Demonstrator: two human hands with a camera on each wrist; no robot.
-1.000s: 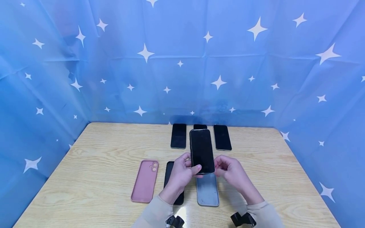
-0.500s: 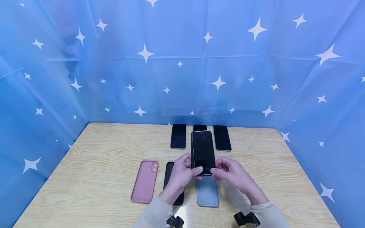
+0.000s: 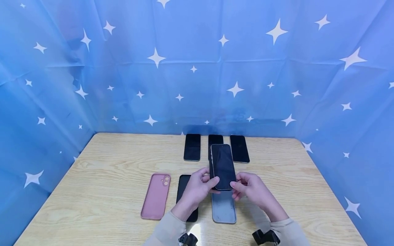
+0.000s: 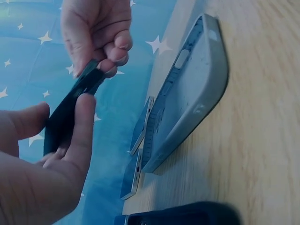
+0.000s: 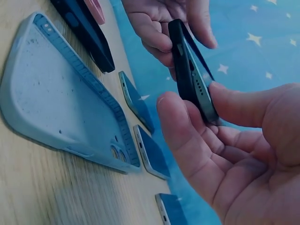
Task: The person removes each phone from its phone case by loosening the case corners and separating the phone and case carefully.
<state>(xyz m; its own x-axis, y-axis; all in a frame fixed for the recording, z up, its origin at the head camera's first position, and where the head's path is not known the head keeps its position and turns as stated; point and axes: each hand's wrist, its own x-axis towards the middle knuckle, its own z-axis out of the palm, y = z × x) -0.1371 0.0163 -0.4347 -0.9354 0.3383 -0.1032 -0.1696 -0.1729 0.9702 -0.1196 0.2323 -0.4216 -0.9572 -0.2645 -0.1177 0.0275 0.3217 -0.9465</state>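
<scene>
Above the table my left hand (image 3: 198, 187) grips a dark-screened phone (image 3: 224, 165) together with a black phone case (image 3: 211, 167) behind it, the thumb lying on the glass. At the phone's lower right corner, my right hand (image 3: 250, 188) pinches with thumb and fingers. The phone sits askew to the case, which shows along its left side. In the right wrist view the phone's edge with its row of small holes (image 5: 199, 86) stands out from the case wall (image 5: 183, 70). Beneath both hands lies a blue-grey phone case (image 3: 224, 211), inside up.
Left of it are another black case (image 3: 193, 215), partly hidden by my left arm, and a pink case (image 3: 156, 196). Along the table's back edge lie three phones: left (image 3: 192, 147), middle (image 3: 215, 139), partly covered, and right (image 3: 239, 149). A starry blue curtain (image 3: 197, 85) hangs behind.
The held phone has slid right and toward me, out of line with its black case. My right thumb has come onto the phone's lower right corner.
</scene>
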